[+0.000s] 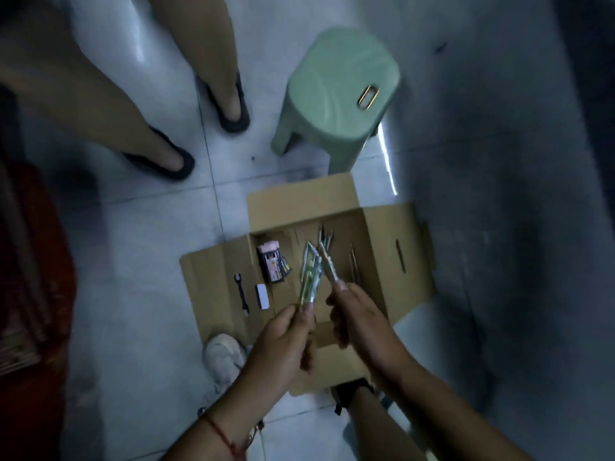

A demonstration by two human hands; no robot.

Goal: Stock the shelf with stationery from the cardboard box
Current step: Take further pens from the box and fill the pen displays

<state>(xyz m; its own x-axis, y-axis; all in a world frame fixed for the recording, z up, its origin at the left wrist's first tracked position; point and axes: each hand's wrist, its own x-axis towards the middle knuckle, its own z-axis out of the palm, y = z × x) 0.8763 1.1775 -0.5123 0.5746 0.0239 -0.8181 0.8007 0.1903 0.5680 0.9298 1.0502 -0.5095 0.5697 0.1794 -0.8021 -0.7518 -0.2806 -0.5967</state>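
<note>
**Loose pens held over an open box: a slip was the likeliest fault**

The left hand [283, 344] pinched a fanned bunch of pens [311, 276] by their lower ends, thumb and fingers curled round them. The right hand [354, 319] gripped a further pen or two [327, 266], the tips crossing those of the bunch. Both hands hovered above the cardboard box [382, 261], which lay open on the floor [133, 227], its flaps spread flat.

The pens looked slim, smooth and hard, so a bunch gripped only at one end could easily splay and slide out. Any dropped pen would probably fall back into the box or roll across the glossy tiles. Passing pens between the hands risked the same.

More thin loose pens [352, 264] lay in the box beside a dark and pink packet [271, 264]. On the left flap rested a small white block [262, 296], perhaps an eraser, and a slim black item [241, 294]; blur hid what it was. The card was matt, stiff and creased.

A pale green plastic stool [336, 98] with rounded edges stood behind the box. Another person's legs [133, 94] stood near. No shelf was in view.
</note>
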